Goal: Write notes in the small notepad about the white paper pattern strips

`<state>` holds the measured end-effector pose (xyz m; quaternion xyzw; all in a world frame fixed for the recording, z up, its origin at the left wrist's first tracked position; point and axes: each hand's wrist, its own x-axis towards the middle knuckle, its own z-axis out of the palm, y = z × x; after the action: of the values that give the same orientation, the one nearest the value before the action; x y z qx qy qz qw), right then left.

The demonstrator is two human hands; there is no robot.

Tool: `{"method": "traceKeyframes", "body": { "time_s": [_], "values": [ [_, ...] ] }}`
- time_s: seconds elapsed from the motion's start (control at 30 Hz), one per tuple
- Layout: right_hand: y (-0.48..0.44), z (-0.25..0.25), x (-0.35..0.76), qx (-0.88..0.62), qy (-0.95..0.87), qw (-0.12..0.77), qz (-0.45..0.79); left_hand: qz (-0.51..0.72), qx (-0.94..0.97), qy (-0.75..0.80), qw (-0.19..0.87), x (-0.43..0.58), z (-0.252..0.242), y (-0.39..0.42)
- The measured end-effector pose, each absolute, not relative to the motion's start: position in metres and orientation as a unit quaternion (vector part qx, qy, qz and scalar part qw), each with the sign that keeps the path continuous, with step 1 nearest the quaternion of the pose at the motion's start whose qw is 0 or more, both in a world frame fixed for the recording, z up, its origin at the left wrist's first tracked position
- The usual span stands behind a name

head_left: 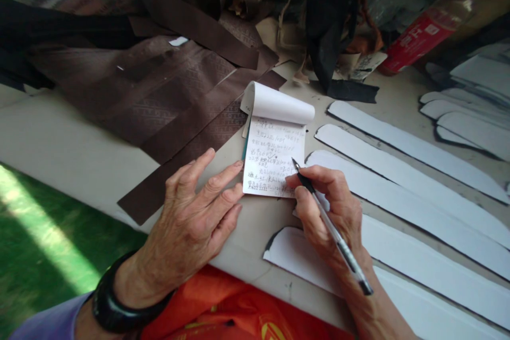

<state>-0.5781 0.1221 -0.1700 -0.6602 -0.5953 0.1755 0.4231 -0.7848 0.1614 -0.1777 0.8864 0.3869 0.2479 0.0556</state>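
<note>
A small notepad (274,143) lies on the table with its top pages curled back, and rows of handwriting cover the open page. In my right hand (332,207) is a ballpoint pen (337,236) with a clear barrel and black grip, its tip at the right part of the page. My left hand (199,207) lies on the table to the left of the notepad, fingers spread, fingertips at the pad's left edge. A black bangle (119,297) circles the left wrist.
Brown strips of sheet material (159,101) lie overlapping at the left. Long white strips with dark edges (398,191) are laid out at the right, near stacked white pieces (470,117). Behind are a red-labelled bottle (422,37) and black scraps (329,32). Orange cloth (227,303) hangs below the table edge.
</note>
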Motion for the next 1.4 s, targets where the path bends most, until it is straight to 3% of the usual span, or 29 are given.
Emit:
{"method": "traceKeyframes", "body": {
  "time_s": [0.4,1.4],
  "values": [
    [0.121,-0.171,-0.574,-0.657,-0.59,0.431,0.184,0.218,0.894,0.389,0.046,-0.785,-0.176,0.162],
    [0.121,-0.178,-0.583,-0.68,-0.557,0.447,0.166,0.302,0.853,0.419,0.078,-0.784,-0.191,0.155]
  ]
}}
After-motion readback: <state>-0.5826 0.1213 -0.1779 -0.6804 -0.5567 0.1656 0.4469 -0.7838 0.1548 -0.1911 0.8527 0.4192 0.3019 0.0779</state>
